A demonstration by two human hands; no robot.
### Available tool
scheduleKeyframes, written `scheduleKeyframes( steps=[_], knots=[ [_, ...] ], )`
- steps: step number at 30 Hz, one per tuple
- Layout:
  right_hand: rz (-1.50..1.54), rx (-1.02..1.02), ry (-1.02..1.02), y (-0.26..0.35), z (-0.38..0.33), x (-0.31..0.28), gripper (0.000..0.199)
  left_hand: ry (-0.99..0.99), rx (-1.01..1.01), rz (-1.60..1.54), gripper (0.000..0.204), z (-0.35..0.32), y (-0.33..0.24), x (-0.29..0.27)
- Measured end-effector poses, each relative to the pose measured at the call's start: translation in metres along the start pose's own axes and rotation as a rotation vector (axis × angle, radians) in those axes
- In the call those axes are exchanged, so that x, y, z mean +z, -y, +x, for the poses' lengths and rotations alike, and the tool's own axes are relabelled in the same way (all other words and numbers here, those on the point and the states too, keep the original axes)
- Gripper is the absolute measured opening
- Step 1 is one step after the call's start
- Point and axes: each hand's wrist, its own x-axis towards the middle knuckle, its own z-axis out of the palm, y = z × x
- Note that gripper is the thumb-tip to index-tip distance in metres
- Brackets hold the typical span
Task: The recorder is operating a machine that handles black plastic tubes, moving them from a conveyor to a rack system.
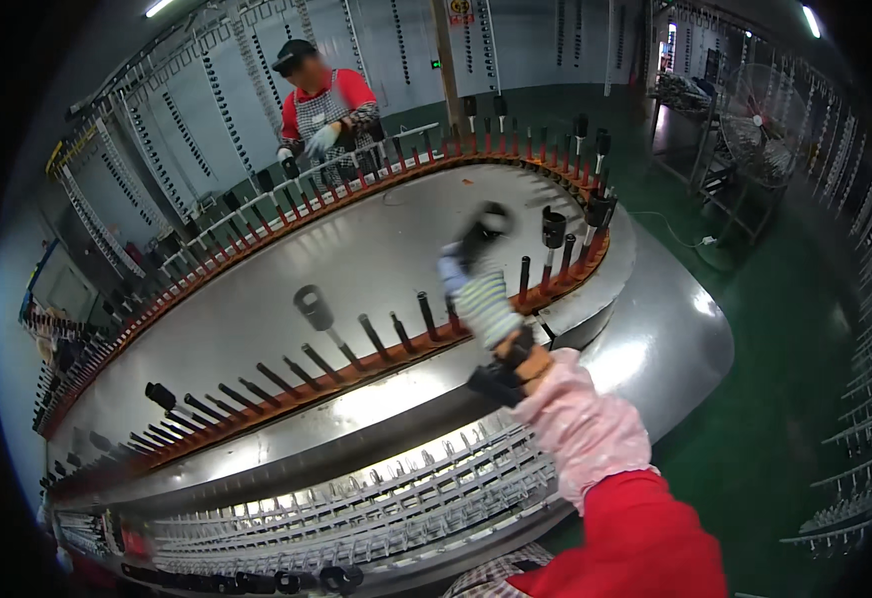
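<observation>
My right hand (484, 299), in a striped knit glove, reaches out over the steel table. Its fingers are closed round a black cup-shaped part (488, 227), which is blurred by motion. Below the hand runs a line of upright spindles (426, 314), several of them dark with red lower ends. A black slotted cup (554, 227) stands on one spindle to the right of the hand. Another dark cup (313, 307) sits tilted on a spindle to its left. My left hand is not in view.
An oval brown conveyor track (287, 401) carries the spindles round the steel table top (396, 234). White racks (356, 503) with pins lie below the near edge. Across the table a gloved co-worker (326, 110) stands. A large fan (757, 122) is at the right.
</observation>
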Motion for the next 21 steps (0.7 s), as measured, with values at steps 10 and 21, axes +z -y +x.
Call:
scheduleKeyframes(
  steps=[10, 21],
  knots=[
    [0.355, 0.514, -0.113, -0.087, 0.002, -0.094, 0.031, -0.157, -0.303, -1.155, 0.018, 0.045, 0.265, -0.045],
    [0.373, 0.4, 0.156, 0.099, 0.001, -0.125, 0.025, -0.056, -0.062, -0.1, 0.014, 0.001, 0.081, -0.015]
  ],
)
